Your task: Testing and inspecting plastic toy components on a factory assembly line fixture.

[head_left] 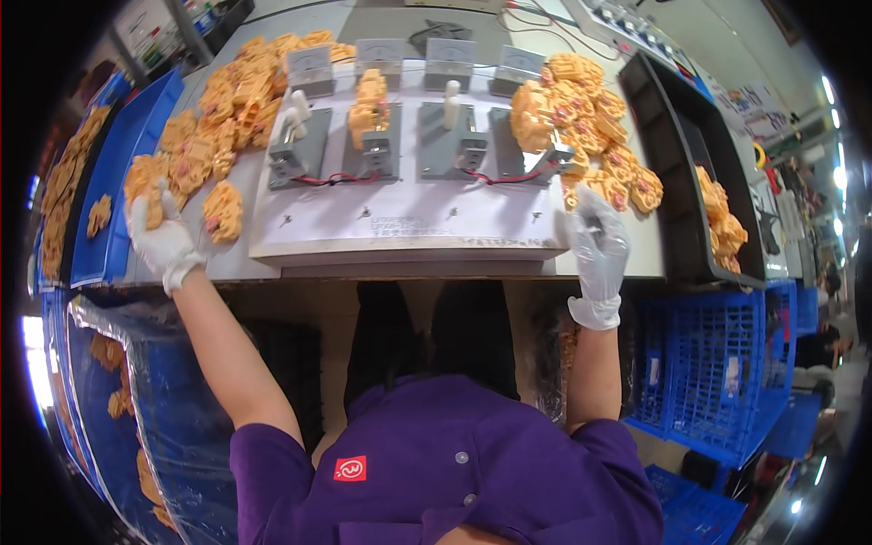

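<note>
At the left of the bench, my gloved left hand (165,238) grips a yellow-orange moulded plastic part (143,180) beside a pile of similar parts (241,95). One loose part (222,212) lies just right of that hand. My gloved right hand (599,250) is by the right edge of a white test board (409,227), its fingers loosely bent and apart, near another pile of parts (618,163). On the board stand several grey clamp fixtures. A plastic part (368,109) stands upright in the second fixture from left; another part (531,118) is at the rightmost fixture.
Several panel meters (379,62) line the board's back, and red and black wires (336,179) run between fixtures. A blue bin (136,136) flanks the bench at left; a black bin (668,109) holding some parts is at right. Blue crates (708,372) stand below right.
</note>
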The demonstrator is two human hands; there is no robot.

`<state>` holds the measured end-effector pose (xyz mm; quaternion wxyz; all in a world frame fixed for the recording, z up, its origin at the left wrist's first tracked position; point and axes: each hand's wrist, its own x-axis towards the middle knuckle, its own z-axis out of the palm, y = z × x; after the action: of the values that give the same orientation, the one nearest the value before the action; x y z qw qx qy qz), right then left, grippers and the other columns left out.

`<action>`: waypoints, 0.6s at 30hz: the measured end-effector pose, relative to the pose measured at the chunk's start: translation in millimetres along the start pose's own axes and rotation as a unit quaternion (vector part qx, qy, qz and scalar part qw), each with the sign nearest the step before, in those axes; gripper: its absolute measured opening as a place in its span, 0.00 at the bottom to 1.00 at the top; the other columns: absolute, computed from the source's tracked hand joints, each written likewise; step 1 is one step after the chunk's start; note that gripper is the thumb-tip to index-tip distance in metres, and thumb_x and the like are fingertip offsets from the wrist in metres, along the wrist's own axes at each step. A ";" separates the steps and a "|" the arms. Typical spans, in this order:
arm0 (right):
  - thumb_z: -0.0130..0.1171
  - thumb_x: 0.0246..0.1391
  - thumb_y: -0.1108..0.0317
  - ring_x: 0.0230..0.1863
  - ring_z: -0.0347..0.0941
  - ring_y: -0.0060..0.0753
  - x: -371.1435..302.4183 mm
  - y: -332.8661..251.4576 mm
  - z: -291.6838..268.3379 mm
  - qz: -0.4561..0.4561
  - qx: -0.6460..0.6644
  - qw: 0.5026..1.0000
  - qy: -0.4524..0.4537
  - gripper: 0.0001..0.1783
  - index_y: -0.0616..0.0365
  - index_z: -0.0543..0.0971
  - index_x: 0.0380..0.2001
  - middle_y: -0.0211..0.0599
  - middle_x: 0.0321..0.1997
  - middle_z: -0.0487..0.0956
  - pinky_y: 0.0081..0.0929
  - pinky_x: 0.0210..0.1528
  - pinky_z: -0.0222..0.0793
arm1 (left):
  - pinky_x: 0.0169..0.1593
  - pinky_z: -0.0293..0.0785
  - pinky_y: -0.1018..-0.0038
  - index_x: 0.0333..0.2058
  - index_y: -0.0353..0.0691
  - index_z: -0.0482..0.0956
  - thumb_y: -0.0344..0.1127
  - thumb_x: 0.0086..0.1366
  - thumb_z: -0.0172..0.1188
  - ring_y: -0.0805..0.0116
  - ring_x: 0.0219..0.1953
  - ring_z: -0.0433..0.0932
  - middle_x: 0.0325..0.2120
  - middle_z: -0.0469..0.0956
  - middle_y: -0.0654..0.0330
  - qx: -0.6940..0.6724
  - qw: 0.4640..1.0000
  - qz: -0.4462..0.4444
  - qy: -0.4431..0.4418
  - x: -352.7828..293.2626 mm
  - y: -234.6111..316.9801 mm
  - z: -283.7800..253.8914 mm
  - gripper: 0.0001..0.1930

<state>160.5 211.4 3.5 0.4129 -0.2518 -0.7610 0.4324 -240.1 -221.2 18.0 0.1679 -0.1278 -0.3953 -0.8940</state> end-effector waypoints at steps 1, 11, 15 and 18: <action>0.69 0.53 0.71 0.44 0.74 0.22 1.9 -4.0 -1.1 -0.003 -0.036 0.999 -0.026 0.22 0.60 0.80 0.52 0.32 0.44 0.80 0.24 0.49 0.71 | 0.49 0.84 0.68 0.57 0.34 0.71 0.35 0.66 0.59 0.57 0.47 0.80 0.51 0.77 0.50 -0.017 0.999 -0.002 -0.039 -22.6 7.1 31.5 0.22; 0.77 0.42 0.55 0.41 0.73 0.36 11.2 6.6 6.3 -0.003 -0.091 0.991 -0.101 0.33 0.65 0.80 0.48 0.40 0.40 0.77 0.32 0.47 0.70 | 0.61 0.70 0.67 0.63 0.36 0.66 0.37 0.55 0.72 0.68 0.56 0.74 0.55 0.73 0.60 -0.068 0.871 -0.353 -0.334 -247.5 -24.2 197.4 0.38; 0.74 0.47 0.65 0.37 0.70 0.25 19.0 30.2 0.5 -0.015 0.053 0.991 -0.125 0.22 0.62 0.82 0.46 0.31 0.37 0.77 0.25 0.42 0.69 | 0.63 0.65 0.68 0.50 0.34 0.78 0.28 0.49 0.65 0.64 0.58 0.71 0.54 0.72 0.55 0.001 0.808 -0.290 -0.514 -285.4 -60.7 230.6 0.25; 0.64 0.58 0.71 0.40 0.72 0.17 45.2 5.8 -14.3 0.147 0.175 0.960 -0.163 0.16 0.65 0.80 0.50 0.31 0.44 0.81 0.18 0.43 0.69 | 0.68 0.59 0.64 0.43 0.37 0.82 0.28 0.44 0.64 0.55 0.64 0.64 0.59 0.63 0.49 0.066 0.830 -0.165 -0.529 -301.8 -80.4 251.7 0.22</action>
<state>148.7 254.2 21.2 0.2523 -0.2108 -0.6851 0.6500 26.6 78.4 20.5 -0.2090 -0.5022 -0.4966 -0.6764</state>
